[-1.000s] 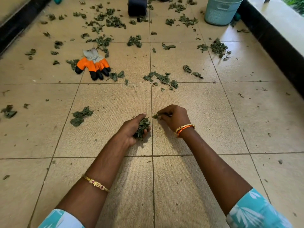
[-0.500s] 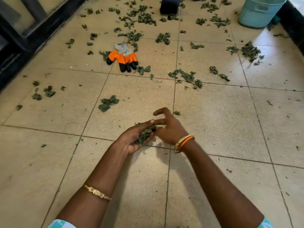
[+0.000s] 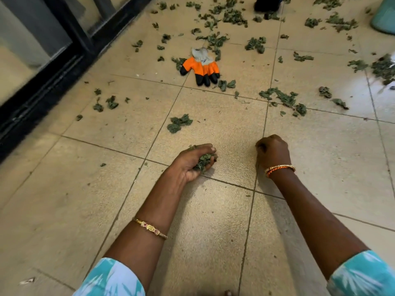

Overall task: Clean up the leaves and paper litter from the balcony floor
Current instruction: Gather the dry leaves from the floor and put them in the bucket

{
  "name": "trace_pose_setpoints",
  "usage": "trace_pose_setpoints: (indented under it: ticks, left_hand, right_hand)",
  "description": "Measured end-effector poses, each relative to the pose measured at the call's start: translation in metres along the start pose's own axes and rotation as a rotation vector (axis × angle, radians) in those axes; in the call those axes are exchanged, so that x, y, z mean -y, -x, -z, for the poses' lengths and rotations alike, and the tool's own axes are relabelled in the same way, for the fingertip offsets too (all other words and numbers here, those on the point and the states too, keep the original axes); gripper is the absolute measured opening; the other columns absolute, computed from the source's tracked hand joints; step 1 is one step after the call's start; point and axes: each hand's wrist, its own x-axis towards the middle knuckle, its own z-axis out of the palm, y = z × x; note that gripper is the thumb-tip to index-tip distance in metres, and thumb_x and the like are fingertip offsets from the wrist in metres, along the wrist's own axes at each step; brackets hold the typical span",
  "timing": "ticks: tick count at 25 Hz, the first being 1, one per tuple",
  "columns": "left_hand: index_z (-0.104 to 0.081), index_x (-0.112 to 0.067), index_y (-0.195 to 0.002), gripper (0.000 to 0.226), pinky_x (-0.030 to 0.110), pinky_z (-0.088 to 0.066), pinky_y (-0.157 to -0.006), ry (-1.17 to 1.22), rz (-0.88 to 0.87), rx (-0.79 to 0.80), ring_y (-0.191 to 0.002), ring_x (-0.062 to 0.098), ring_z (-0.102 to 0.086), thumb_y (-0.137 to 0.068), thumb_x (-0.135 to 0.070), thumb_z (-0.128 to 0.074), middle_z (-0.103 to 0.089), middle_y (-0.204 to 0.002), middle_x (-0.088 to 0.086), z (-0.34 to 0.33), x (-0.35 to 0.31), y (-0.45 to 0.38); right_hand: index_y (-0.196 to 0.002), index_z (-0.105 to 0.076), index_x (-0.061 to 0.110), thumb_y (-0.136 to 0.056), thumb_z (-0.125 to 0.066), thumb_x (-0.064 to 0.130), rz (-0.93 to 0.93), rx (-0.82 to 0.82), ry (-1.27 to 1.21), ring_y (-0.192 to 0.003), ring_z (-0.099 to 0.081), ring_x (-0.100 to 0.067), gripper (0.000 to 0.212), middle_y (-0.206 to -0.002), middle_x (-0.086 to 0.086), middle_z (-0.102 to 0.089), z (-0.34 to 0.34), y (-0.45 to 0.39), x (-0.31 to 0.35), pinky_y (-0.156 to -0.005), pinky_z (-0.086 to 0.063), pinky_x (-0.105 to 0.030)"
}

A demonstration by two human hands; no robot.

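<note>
My left hand [image 3: 190, 163] grips a clump of dry green leaves [image 3: 204, 162] just above the beige tiled floor [image 3: 213, 221]. To its right, my right hand [image 3: 272, 151] hovers with its fingers curled; nothing shows in it. A small pile of leaves [image 3: 178, 123] lies on the tile ahead of my left hand. Another strip of leaves [image 3: 282, 98] lies further ahead to the right. Many more leaves [image 3: 233, 17] are scattered across the far tiles.
An orange, grey and black glove [image 3: 202, 67] lies ahead among the leaves. A teal bin [image 3: 384, 18] stands at the far right edge. A black door frame [image 3: 53, 67] runs along the left. A dark object [image 3: 268, 3] stands at the top.
My right hand picked a leaf off the floor, brought it to the clump in my left hand, then drew away to the right with curled fingers. The view swung left.
</note>
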Motion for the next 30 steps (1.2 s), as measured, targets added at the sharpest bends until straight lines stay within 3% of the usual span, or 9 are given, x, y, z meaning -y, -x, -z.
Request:
trace_pose_setpoints:
  ticks: [2, 4, 6, 8, 13, 18, 23, 25, 30]
  left_hand:
    - [-0.061, -0.006, -0.089, 0.011, 0.017, -0.051, -0.042, -0.028, -0.013, -0.025, -0.049, 0.013, -0.061, -0.086, 0.005, -0.062, -0.061, -0.072, 0.010, 0.007, -0.002, 0.000]
    - [-0.063, -0.006, -0.089, 0.008, 0.017, -0.049, -0.040, -0.035, -0.016, -0.030, -0.051, 0.013, -0.060, -0.086, 0.001, -0.063, -0.062, -0.070, 0.010, 0.012, -0.005, -0.002]
    - [-0.066, -0.007, -0.091, 0.007, 0.017, -0.050, -0.041, -0.060, -0.043, -0.011, -0.053, 0.013, -0.060, -0.084, -0.002, -0.066, -0.065, -0.073, 0.010, 0.018, -0.008, -0.004]
    - [-0.069, -0.008, -0.095, 0.017, 0.018, -0.052, -0.045, -0.070, -0.079, 0.020, -0.055, 0.012, -0.061, -0.078, -0.009, -0.072, -0.069, -0.081, 0.010, 0.023, -0.011, -0.008]
    - [-0.066, -0.003, -0.118, 0.042, 0.017, -0.052, -0.047, -0.010, -0.094, 0.068, -0.055, 0.009, -0.064, -0.080, -0.020, -0.073, -0.068, -0.103, 0.015, 0.038, -0.018, -0.016]
    - [-0.065, -0.009, -0.093, 0.010, 0.019, -0.051, -0.041, 0.060, -0.106, -0.123, -0.047, 0.010, -0.060, -0.084, -0.014, -0.069, -0.067, -0.077, 0.008, 0.077, -0.033, -0.021]
    - [-0.065, -0.013, -0.083, 0.005, 0.017, -0.050, -0.041, 0.060, -0.125, -0.186, -0.047, 0.007, -0.059, -0.087, -0.013, -0.067, -0.067, -0.074, 0.004, 0.104, -0.044, -0.022]
    - [-0.065, -0.013, -0.082, 0.006, 0.017, -0.050, -0.040, 0.075, -0.127, -0.203, -0.046, 0.007, -0.059, -0.088, -0.012, -0.066, -0.065, -0.074, 0.005, 0.109, -0.046, -0.021]
    - [-0.063, -0.013, -0.086, 0.005, 0.017, -0.049, -0.039, 0.088, -0.135, -0.240, -0.044, 0.008, -0.060, -0.089, -0.010, -0.065, -0.064, -0.070, 0.004, 0.122, -0.050, -0.024]
  right_hand:
    - [-0.098, -0.071, 0.000, -0.085, -0.058, 0.001, -0.091, 0.017, -0.079, -0.094, -0.061, -0.030, 0.018, -0.100, -0.018, -0.067, 0.004, -0.005, 0.010, -0.080, -0.044, -0.027]
    - [-0.096, -0.071, 0.000, -0.083, -0.063, -0.001, -0.269, 0.057, -0.471, -0.080, -0.064, -0.017, 0.016, -0.086, -0.007, -0.070, 0.013, -0.007, 0.028, -0.074, -0.048, -0.020]
    - [-0.092, -0.070, -0.001, -0.080, -0.065, -0.006, -0.352, 0.220, -0.974, -0.071, -0.065, -0.011, 0.014, -0.074, -0.002, -0.071, 0.020, -0.007, 0.052, -0.068, -0.054, -0.017]
    - [-0.087, -0.068, 0.004, -0.077, -0.066, -0.008, -0.329, 0.422, -1.159, -0.072, -0.066, -0.014, 0.016, -0.073, -0.005, -0.071, 0.017, -0.007, 0.076, -0.066, -0.056, -0.019]
    - [-0.104, -0.062, 0.019, -0.077, -0.071, 0.002, -0.053, 0.443, -0.756, -0.070, -0.066, -0.016, 0.033, -0.076, -0.006, -0.070, -0.009, -0.014, 0.127, -0.062, -0.056, -0.024]
    - [-0.095, -0.067, 0.016, -0.084, -0.066, 0.012, 0.005, 0.375, -0.629, -0.095, -0.059, -0.017, 0.012, -0.108, -0.009, -0.065, -0.038, -0.045, 0.143, -0.086, -0.053, -0.032]
    - [-0.137, -0.043, 0.021, -0.076, -0.073, 0.042, 0.347, 0.389, -0.032, -0.135, -0.023, -0.034, 0.071, -0.148, -0.016, -0.026, -0.082, -0.066, 0.170, -0.110, -0.028, -0.043]
    - [-0.138, -0.044, 0.020, -0.083, -0.067, 0.035, 0.409, 0.396, 0.005, -0.138, -0.017, -0.035, 0.061, -0.152, -0.014, -0.023, -0.105, -0.064, 0.176, -0.112, -0.025, -0.045]
    - [-0.112, -0.067, 0.006, -0.088, -0.053, -0.003, 0.540, 0.107, -0.108, -0.114, -0.050, -0.037, 0.030, -0.122, -0.017, -0.061, -0.135, -0.052, 0.165, -0.093, -0.044, -0.039]
